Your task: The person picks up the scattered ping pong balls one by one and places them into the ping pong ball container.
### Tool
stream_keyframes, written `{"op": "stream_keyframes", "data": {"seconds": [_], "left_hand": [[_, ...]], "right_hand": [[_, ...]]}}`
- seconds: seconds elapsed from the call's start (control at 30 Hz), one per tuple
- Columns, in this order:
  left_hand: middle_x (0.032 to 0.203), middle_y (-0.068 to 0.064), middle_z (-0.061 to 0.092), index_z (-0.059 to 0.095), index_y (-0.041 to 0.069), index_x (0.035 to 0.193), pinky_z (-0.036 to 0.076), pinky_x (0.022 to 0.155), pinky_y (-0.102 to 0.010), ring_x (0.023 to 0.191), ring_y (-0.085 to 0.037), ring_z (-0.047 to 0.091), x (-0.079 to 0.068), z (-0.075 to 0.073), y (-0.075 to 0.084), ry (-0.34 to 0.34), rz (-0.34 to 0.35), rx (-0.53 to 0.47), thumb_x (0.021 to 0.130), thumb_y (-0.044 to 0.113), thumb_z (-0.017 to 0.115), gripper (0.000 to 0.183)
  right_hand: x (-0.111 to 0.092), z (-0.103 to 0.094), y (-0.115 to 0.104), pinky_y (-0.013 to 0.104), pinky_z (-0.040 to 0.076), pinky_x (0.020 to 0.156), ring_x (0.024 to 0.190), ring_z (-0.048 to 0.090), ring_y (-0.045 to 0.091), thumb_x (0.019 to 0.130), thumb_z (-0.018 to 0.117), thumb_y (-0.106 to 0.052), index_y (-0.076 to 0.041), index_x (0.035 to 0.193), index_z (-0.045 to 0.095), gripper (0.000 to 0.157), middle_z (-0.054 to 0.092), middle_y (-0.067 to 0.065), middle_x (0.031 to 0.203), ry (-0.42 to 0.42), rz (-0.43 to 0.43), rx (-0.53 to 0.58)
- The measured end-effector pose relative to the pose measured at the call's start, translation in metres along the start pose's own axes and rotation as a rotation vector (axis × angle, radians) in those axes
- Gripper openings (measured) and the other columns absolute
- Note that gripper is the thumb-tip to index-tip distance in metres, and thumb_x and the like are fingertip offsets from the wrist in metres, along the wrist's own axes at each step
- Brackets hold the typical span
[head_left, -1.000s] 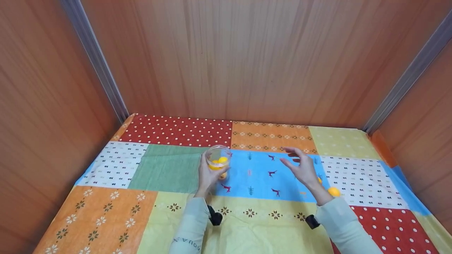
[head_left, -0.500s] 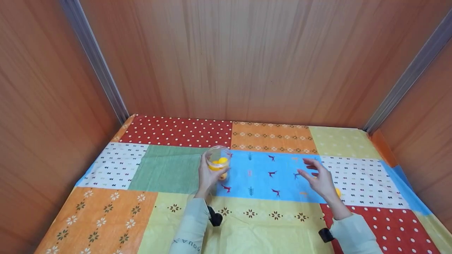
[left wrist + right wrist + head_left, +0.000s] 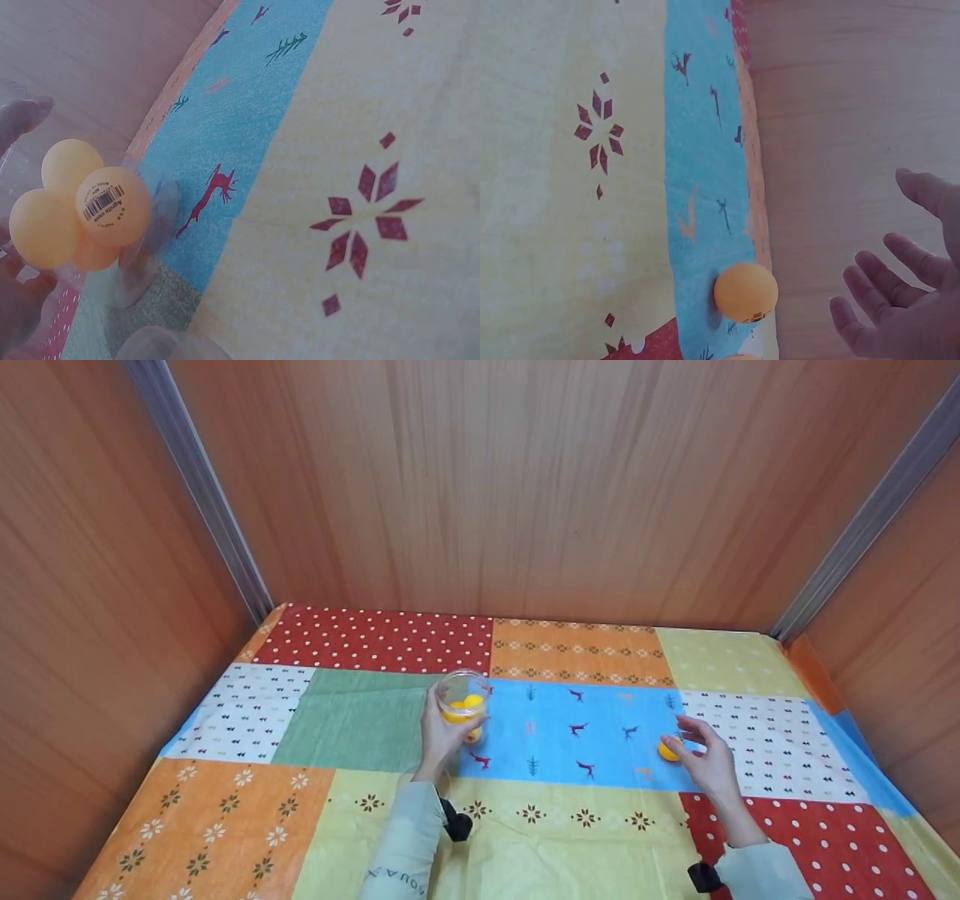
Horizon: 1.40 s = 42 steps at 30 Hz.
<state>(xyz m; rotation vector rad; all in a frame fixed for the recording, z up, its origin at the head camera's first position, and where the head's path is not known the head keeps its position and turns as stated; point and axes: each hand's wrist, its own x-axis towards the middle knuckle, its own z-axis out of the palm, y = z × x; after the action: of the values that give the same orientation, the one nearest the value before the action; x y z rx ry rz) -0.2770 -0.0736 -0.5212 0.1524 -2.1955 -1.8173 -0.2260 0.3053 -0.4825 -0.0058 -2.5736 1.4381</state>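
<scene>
Nearest are the two pale sleeves (image 3: 401,844), reaching in over the patchwork-covered table (image 3: 570,847). The right hand (image 3: 711,765) has its grip apart, thumb and fingers separated. Just off it, toward ten o'clock, a loose orange ball (image 3: 667,753) rests on the blue patch; the thumb overlaps it in the head view, yet the right wrist view shows a gap, so contact looks unlikely. A second ball (image 3: 742,357) barely enters at that view's bottom edge.

For a clean pickup, I would set thumb and fingers on opposite sides of the loose ball at its widest, then squeeze lightly: something this round, and probably light, could skid away. The second ball is best left unbrushed.

At nine o'clock from the right hand, well apart, the left hand (image 3: 444,735) has its grip clamped round a clear jar (image 3: 465,690) containing at least four balls (image 3: 112,206). Whether the jar touches the table I cannot tell; holding it steady should keep them inside. Farthest, at twelve o'clock, stands a wood-grain wall (image 3: 525,495).
</scene>
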Motion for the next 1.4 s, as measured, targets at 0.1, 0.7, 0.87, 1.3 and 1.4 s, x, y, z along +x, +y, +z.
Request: {"op": "stream_keyframes", "data": {"seconds": [0.1,0.7,0.87,1.3,1.4], "left_hand": [[0.128,-0.014,0.040,0.033,0.014,0.129,0.036,0.093,-0.041,0.114,-0.031,0.041,0.001,0.000,-0.001,-0.002,0.016,-0.009,0.063,0.022,0.081,0.083],[0.128,-0.014,0.040,0.032,0.012,0.130,0.035,0.094,-0.043,0.115,-0.031,0.041,0.001,-0.001,0.000,0.001,0.027,-0.018,0.063,0.022,0.080,0.083],[0.129,-0.014,0.040,0.032,0.014,0.130,0.035,0.094,-0.042,0.114,-0.030,0.041,0.001,-0.001,0.000,-0.001,0.019,-0.024,0.063,0.024,0.080,0.083],[0.129,-0.016,0.040,0.030,0.011,0.133,0.035,0.094,-0.044,0.115,-0.033,0.040,0.000,-0.001,0.001,0.000,0.028,0.007,0.062,0.025,0.081,0.088],[0.129,-0.015,0.040,0.030,0.013,0.133,0.034,0.094,-0.044,0.115,-0.032,0.040,-0.001,-0.001,0.001,-0.004,0.009,-0.003,0.062,0.026,0.081,0.087]], "right_hand": [[0.006,-0.003,0.025,0.038,0.038,0.086,0.108,0.044,0.029,0.083,0.062,-0.029,-0.002,0.126,0.043,0.054,0.046,0.017,0.123,0.014,0.018,-0.001],[0.029,-0.003,0.136,0.035,0.043,0.081,0.108,0.039,0.031,0.069,0.061,-0.058,-0.010,0.132,0.037,0.082,0.039,0.015,0.126,0.123,0.203,-0.127],[0.032,-0.008,0.137,0.040,0.040,0.086,0.110,0.036,0.033,0.072,0.061,-0.056,-0.009,0.133,0.035,0.081,0.038,0.017,0.127,0.133,0.225,-0.122],[0.033,-0.021,0.151,0.043,0.037,0.090,0.113,0.030,0.036,0.078,0.063,-0.042,-0.010,0.133,0.036,0.070,0.032,0.020,0.132,0.173,0.343,-0.111],[0.028,-0.024,0.143,0.036,0.040,0.083,0.110,0.032,0.035,0.079,0.063,-0.040,-0.008,0.133,0.036,0.068,0.032,0.021,0.130,0.149,0.376,-0.128]]}}
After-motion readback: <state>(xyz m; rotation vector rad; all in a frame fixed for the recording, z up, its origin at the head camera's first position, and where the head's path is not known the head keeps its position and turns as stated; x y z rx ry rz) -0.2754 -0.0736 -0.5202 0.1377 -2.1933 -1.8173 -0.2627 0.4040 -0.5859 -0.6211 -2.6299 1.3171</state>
